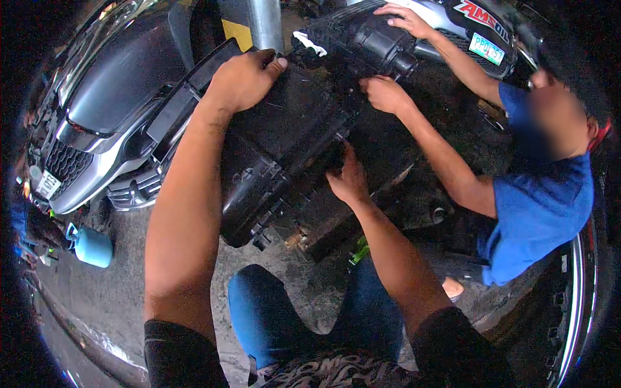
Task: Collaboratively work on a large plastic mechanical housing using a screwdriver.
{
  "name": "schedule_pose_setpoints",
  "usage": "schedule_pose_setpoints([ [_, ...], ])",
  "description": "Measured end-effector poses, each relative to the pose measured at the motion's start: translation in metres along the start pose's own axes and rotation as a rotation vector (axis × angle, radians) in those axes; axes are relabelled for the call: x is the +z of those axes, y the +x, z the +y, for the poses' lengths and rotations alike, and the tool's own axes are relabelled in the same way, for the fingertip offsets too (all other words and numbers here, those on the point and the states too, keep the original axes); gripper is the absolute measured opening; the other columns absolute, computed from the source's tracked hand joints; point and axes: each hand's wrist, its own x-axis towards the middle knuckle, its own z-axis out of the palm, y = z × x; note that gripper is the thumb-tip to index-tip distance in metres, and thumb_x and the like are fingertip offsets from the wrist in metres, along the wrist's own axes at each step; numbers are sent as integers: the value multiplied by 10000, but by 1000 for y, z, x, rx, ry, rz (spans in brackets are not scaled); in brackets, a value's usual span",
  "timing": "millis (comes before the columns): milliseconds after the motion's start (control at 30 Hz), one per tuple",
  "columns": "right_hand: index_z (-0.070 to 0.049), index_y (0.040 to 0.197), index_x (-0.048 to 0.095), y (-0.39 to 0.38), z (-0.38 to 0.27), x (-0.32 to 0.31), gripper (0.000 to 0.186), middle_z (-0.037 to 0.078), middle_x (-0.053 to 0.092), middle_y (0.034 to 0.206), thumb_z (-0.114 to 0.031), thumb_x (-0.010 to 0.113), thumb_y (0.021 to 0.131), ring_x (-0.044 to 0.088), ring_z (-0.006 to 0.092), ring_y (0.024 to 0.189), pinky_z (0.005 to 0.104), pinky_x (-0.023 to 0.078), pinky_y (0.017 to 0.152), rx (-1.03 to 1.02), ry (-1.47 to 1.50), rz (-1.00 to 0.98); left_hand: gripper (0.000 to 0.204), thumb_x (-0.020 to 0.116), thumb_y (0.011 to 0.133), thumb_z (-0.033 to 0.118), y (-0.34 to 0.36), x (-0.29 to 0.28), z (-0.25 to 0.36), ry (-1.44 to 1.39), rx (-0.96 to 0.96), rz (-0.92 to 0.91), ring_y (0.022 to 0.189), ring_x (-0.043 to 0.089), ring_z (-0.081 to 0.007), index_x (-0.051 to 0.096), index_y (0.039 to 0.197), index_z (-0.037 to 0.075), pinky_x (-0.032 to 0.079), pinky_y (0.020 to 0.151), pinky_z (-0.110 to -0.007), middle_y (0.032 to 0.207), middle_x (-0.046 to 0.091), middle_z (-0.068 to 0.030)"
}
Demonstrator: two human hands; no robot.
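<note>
Big black plastic case (278, 119) right ahead of me, beside the dark car (123, 97). My left hand (240, 83) bends over its far-left edge, right hand (349, 180) is up against the near side; fingertips partly hidden, so can't tell if either grips. Co-worker's hand (388, 95) at the right end. I'd guess bulky, stiff, light-ish, clips (270, 168) brittle: hold by opposite edges.

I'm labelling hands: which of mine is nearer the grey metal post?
Left. Your left hand is just below the post in view; your right hand is lower and farther right.
</note>
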Motion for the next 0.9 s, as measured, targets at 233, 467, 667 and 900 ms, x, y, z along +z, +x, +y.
schedule_pose_setpoints([
  [233, -72, 1480, 259, -4, -1, -2, 853, 273, 556, 1288, -124, 742, 780, 540, 450, 1192, 508, 466, 979, -5, -10, -13, 511, 438, 962, 500, -6, -1, -2, -25, 6, 22, 1043, 614, -441, 641, 1183, 86, 481, 920, -502, 1066, 664, -253],
  [467, -36, 1483, 246, -4, 0, 2, 867, 257, 554, 1276, -160, 742, 783, 557, 429, 1144, 514, 465, 970, 177, -102, -114, 565, 472, 945, 512, -11, 4, -7, -116, -31, 46, 1032, 619, -441, 615, 1239, 51, 482, 914, -505, 1045, 658, -282],
  [667, -82, 1501, 259, 3, 10, -7, 888, 193, 546, 1295, -94, 752, 763, 586, 336, 1137, 429, 483, 966, 170, -151, -225, 569, 511, 941, 485, -13, -7, 5, -156, -179, -77, 935, 654, -440, 547, 1331, 73, 528, 825, -506, 1047, 665, -248],
  [900, -76, 1391, 429, -45, -114, -81, 619, 219, 466, 1331, 15, 630, 813, 523, 339, 1164, 400, 458, 943, 231, 313, 123, 689, 569, 902, 474, 6, -33, 4, -311, -283, -297, 1188, 550, -426, 400, 1462, 109, 455, 993, -480, 1320, 534, -270],
])
